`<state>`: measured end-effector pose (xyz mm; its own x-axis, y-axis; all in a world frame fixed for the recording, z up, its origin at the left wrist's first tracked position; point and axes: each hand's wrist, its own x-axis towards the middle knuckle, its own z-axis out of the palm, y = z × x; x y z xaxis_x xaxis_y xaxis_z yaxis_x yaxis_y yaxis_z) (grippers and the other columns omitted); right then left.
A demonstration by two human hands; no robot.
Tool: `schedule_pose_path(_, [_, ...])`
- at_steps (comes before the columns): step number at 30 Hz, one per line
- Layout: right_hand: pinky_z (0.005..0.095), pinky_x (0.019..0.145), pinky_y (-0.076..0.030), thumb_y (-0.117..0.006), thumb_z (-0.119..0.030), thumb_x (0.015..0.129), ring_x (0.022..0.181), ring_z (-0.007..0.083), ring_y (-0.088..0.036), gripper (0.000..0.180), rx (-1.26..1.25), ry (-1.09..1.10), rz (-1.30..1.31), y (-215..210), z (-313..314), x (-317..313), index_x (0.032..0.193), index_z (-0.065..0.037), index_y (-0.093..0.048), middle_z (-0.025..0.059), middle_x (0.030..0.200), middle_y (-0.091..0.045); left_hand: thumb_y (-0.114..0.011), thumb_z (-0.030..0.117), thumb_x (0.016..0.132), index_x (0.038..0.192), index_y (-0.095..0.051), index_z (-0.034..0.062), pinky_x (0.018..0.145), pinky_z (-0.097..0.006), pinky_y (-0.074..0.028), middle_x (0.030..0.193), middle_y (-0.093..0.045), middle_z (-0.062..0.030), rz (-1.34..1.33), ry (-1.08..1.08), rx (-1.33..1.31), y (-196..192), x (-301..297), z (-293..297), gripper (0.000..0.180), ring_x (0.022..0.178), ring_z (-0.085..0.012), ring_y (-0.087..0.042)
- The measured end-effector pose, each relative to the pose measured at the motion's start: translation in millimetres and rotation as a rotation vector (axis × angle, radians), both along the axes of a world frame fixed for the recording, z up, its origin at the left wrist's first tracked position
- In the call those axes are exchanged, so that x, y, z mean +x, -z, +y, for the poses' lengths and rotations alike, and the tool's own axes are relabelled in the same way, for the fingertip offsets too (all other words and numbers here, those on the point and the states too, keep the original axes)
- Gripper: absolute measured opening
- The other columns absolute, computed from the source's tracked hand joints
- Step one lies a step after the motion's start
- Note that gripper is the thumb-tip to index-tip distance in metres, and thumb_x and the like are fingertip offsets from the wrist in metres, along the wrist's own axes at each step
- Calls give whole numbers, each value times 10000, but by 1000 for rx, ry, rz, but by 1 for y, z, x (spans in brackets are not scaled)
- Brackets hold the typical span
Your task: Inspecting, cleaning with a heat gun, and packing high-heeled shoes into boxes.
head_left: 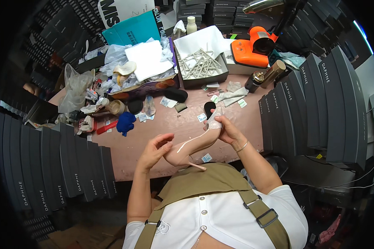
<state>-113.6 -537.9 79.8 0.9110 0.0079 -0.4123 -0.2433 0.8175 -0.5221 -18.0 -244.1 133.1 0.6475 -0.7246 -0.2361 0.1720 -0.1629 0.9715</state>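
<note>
A pale pink high-heeled shoe [195,144] is tilted over the near edge of the table, its thin heel pointing down toward my apron. My right hand [228,128] grips it at the toe end, thumb on top. Thin, pale, see-through wrapping [214,120] covers that end. By the back of the shoe is my left hand [156,151], its fingers loosely bent and apart; whether they touch the shoe I cannot tell. A black oval object [210,108] lies just beyond the toe, partly hidden by it.
Stacks of dark shoe boxes flank the pink table [124,155] at left [70,166] and right [311,99]. Farther back stand an open box of pale sticks [201,64], an orange device [251,52] and a crumpled plastic pile [112,68]. A blue cloth [126,123] lies left.
</note>
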Motion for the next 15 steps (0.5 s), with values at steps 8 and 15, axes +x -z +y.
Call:
schedule_pose_path(8, [325, 669, -513, -590, -302, 890, 855, 144, -584, 532, -300, -146, -30, -15, 30, 31, 1327, -94, -369, 63, 1074, -552, -714, 183, 830, 1199, -569, -17, 837, -265, -454, 1067, -586, -46, 152, 305, -70, -14, -43, -41, 444, 970, -116, -541])
schedule_pose_path(15, [444, 1046, -335, -597, -297, 909, 1331, 307, -309, 722, -861, -74, -88, -43, 42, -12, 1471, -101, -189, 191, 1455, -261, -679, 67, 831, 1232, -540, -14, 823, -236, -476, 1026, -605, -18, 626, -93, -165, -6, -74, -41, 431, 912, -92, -577])
